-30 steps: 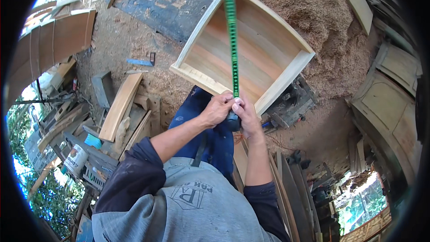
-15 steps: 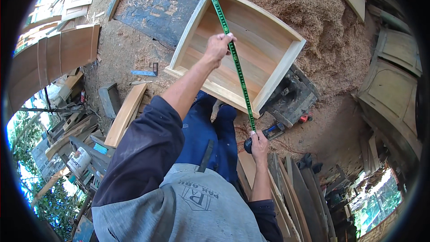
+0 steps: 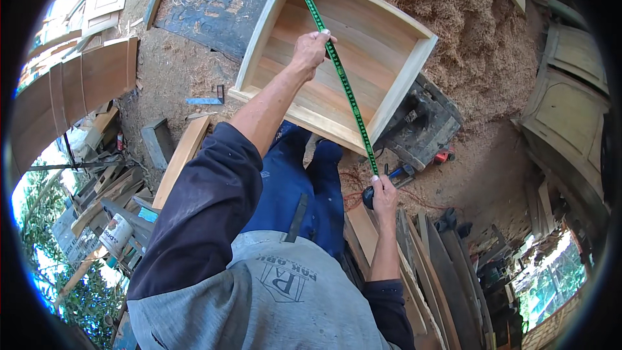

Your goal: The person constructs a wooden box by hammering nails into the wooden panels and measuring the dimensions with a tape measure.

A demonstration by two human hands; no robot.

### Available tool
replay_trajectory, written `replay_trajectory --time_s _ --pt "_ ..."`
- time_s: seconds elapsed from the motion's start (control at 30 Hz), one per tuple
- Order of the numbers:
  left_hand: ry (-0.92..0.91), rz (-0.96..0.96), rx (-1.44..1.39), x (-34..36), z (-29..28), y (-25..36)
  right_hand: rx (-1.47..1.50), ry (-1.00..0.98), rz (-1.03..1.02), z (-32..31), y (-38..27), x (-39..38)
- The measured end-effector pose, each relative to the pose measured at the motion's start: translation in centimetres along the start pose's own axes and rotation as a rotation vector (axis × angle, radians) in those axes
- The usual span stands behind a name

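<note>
A pale wooden open box with a planked inside stands beyond my legs, tilted in view. A green tape measure blade runs diagonally across it, from the top-left corner to past the near edge. My left hand pinches the blade above the box's upper half, fingers closed. My right hand, below the box's near right corner, grips the dark tape case at the blade's other end.
A dark worn wooden stand sits beside the box. Blue sheet, square tool and shavings lie on the ground. Loose boards crowd the left, more boards lean lower right, cabinet panels stand right.
My hands, together at the near edge a second ago, have separated: the left moved up along the blade, the right down with the case, lengthening the tape. The box appears higher and leftward in view.
</note>
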State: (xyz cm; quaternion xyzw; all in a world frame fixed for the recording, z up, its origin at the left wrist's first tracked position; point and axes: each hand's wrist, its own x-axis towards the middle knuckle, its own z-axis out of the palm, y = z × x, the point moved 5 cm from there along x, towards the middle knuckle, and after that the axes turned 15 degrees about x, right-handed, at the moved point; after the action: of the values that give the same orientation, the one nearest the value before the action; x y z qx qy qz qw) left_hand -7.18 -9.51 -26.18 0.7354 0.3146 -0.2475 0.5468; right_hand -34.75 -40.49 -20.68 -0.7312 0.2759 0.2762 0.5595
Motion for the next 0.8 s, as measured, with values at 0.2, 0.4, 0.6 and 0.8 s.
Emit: replay_trajectory --time_s 0.2,0.4,0.6,0.8 --pt "-0.076 0.032 0.086 -0.9 0.4 -2.1 -0.092 0.035 -0.025 -0.9 0.6 2.0" --pt "-0.002 0.270 0.728 -7.9 0.1 -5.5 -0.072 0.055 -0.106 -0.9 1.3 2.4" --pt "-0.178 0.760 1.236 -15.7 2.8 -6.7 -0.105 0.048 -0.041 -0.6 2.0 1.8" --pt "-0.154 0.865 1.300 -15.9 3.9 -8.5 -0.109 0.051 -0.072 -0.5 2.2 1.8"
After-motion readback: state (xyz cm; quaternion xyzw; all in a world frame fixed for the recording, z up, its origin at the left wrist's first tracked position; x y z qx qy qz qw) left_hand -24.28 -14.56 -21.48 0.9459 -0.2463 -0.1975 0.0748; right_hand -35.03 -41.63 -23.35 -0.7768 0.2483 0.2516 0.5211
